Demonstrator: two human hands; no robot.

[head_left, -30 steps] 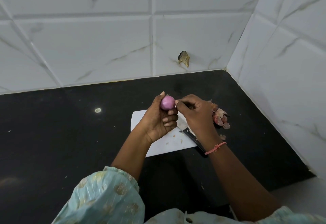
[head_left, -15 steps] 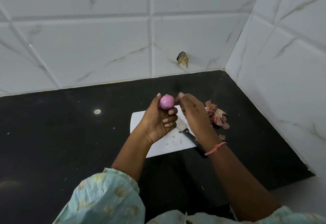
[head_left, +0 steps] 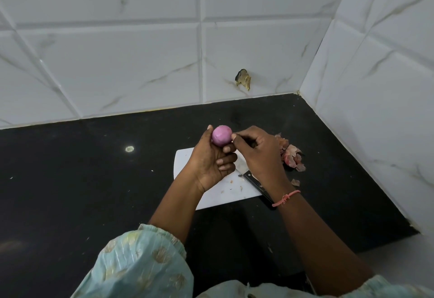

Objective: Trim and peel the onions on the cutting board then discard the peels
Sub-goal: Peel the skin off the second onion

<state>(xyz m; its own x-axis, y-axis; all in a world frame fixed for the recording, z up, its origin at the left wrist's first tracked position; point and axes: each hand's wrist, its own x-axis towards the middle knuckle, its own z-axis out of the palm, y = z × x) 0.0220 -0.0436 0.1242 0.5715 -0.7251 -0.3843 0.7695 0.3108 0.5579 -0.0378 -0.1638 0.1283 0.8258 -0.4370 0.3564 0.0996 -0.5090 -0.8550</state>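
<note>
— Two hands over the white cutting board (head_left: pixel 211 200)?
— Yes. Left hand (head_left: pixel 211 161) grasps a smooth, round purple onion (head_left: pixel 221 135); right hand (head_left: pixel 260 154) pinches at its right side. Papery peels (head_left: pixel 292 158) lie right, near the tiled wall; bare black counter (head_left: pixel 70 180) spreads left.

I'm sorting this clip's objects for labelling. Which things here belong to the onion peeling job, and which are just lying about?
Part of the job:
onion, held in the left hand
right hand, pinching at the onion
cutting board
knife
peels on the counter

Just there:
debris on the tiled wall
pale spot on the counter
</note>
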